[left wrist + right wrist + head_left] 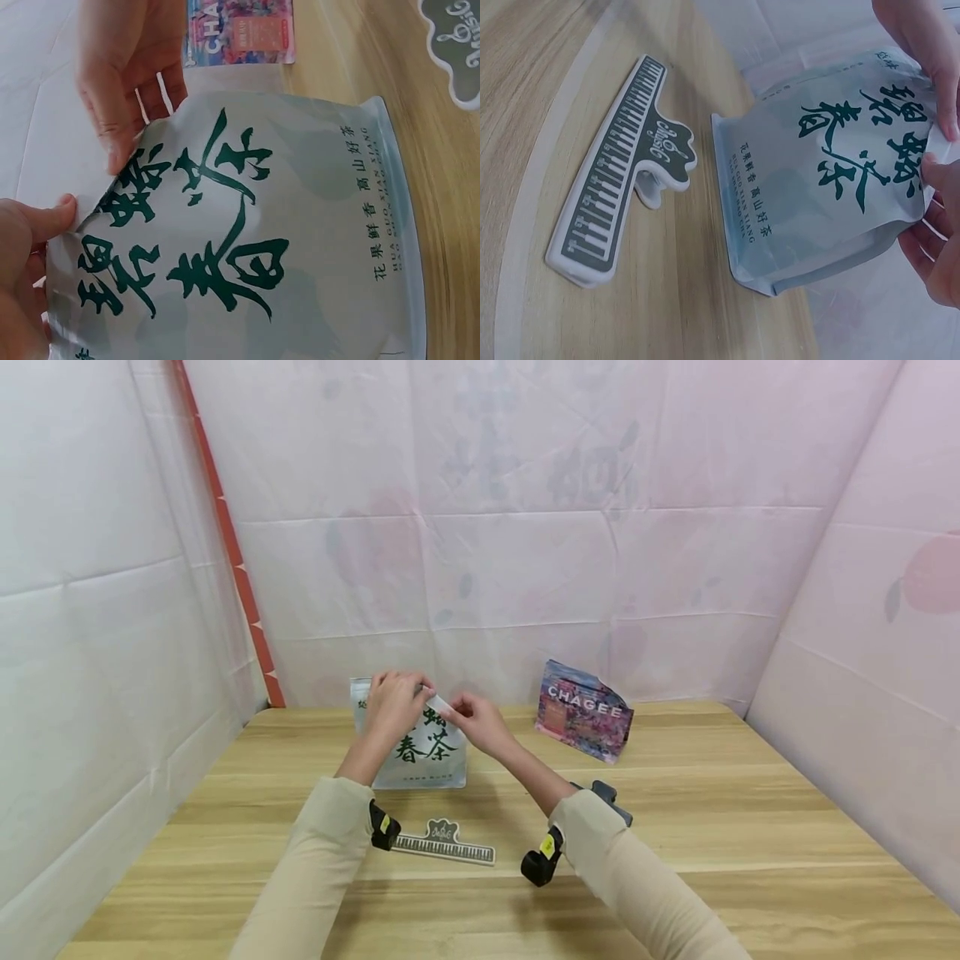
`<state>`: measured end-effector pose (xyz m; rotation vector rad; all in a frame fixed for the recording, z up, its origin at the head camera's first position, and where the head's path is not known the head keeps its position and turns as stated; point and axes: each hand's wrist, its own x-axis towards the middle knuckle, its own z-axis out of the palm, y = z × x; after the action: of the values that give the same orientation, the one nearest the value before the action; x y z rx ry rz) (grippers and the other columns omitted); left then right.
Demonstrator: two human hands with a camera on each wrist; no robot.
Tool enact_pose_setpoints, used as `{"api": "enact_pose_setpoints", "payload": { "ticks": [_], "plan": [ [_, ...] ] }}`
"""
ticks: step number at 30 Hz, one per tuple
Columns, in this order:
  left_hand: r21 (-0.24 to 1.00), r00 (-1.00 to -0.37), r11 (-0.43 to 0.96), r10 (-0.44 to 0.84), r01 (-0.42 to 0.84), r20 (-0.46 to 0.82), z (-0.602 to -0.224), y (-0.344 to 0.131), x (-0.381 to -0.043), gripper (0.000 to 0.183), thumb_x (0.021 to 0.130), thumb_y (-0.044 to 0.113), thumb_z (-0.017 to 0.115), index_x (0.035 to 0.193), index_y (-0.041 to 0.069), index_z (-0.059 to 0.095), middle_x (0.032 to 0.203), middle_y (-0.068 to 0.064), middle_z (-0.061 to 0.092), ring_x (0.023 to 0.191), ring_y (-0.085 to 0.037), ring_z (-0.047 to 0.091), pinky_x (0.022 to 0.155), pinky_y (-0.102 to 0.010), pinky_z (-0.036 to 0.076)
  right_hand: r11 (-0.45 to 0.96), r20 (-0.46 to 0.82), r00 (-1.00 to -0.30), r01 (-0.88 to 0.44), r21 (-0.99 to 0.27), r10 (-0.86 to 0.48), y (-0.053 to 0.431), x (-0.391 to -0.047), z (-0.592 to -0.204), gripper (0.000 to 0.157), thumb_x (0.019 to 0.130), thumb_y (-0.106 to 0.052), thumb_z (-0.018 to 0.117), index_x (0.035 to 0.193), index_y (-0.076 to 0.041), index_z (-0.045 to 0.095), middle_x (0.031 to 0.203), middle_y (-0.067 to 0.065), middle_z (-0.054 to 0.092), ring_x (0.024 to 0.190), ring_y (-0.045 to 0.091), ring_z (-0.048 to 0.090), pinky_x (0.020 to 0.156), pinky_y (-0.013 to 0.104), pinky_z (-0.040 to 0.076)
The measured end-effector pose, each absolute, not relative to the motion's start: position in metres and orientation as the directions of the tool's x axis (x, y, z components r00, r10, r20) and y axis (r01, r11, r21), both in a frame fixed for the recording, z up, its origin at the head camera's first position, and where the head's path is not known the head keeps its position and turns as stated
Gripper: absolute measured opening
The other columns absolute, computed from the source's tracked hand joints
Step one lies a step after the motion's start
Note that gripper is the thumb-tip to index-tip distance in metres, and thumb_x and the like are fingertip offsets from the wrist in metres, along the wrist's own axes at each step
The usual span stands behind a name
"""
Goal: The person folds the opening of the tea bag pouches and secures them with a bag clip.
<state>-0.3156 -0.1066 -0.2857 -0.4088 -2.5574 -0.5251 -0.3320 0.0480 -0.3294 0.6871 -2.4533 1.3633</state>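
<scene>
A pale tea bag (420, 772) with large green characters stands upright at the back of the table. My left hand (395, 703) pinches its top edge on the left. On the right, my right hand (483, 725) pinches the same edge between thumb and fingers. In the left wrist view, the edge of the tea bag (322, 195) bends between the two hands. The right wrist view shows a turned-over white strip at the top, between the thumbs. The inside of the bag is hidden.
A white-edged clip (446, 850) with a piano-key pattern lies in front of the bag. A dark grey clip (613, 802) lies partly behind my right forearm. The colourful CHAGEE bag (583, 714) stands at the back right, near the cloth wall (525, 568).
</scene>
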Motion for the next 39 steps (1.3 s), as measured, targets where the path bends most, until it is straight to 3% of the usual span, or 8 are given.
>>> {"api": "enact_pose_setpoints", "payload": {
  "ticks": [7,23,39],
  "plan": [
    [0.308,-0.849,0.876,0.184,0.37,0.496,-0.2828,-0.107,-0.3166,0.012,0.089,0.02,0.062,0.092,0.011,0.069,0.098,-0.004,0.067,0.098,-0.025,0.054,0.099,-0.041,0.025,0.423,0.439,-0.839,-0.542,-0.726,-0.321,0.053,-0.3308,-0.3311,0.016,0.087,-0.002,0.061,0.1,0.006,0.065,0.091,0.014,0.066,0.083,0.023,0.062,0.073,0.031,0.049],
    [0.33,-0.88,0.864,0.229,0.381,0.416,-0.278,-0.1129,-0.3133,0.018,0.092,0.025,0.058,0.096,0.011,0.068,0.1,-0.004,0.065,0.1,-0.027,0.052,0.101,-0.043,0.022,0.509,0.502,-0.823,-0.563,-0.651,-0.267,0.0497,-0.3336,-0.3323,0.011,0.083,-0.004,0.067,0.09,0.003,0.07,0.084,0.01,0.069,0.075,0.018,0.062,0.066,0.027,0.049],
    [0.261,-0.862,0.874,0.279,0.411,0.423,-0.2784,-0.116,-0.3127,0.019,0.09,0.023,0.06,0.102,0.009,0.066,0.104,-0.008,0.064,0.101,-0.028,0.052,0.101,-0.044,0.022,0.497,0.497,-0.835,-0.543,-0.677,-0.236,0.0491,-0.3369,-0.3351,0.011,0.083,-0.004,0.067,0.089,0.004,0.071,0.083,0.011,0.068,0.073,0.018,0.062,0.063,0.027,0.05]
  ]
}}
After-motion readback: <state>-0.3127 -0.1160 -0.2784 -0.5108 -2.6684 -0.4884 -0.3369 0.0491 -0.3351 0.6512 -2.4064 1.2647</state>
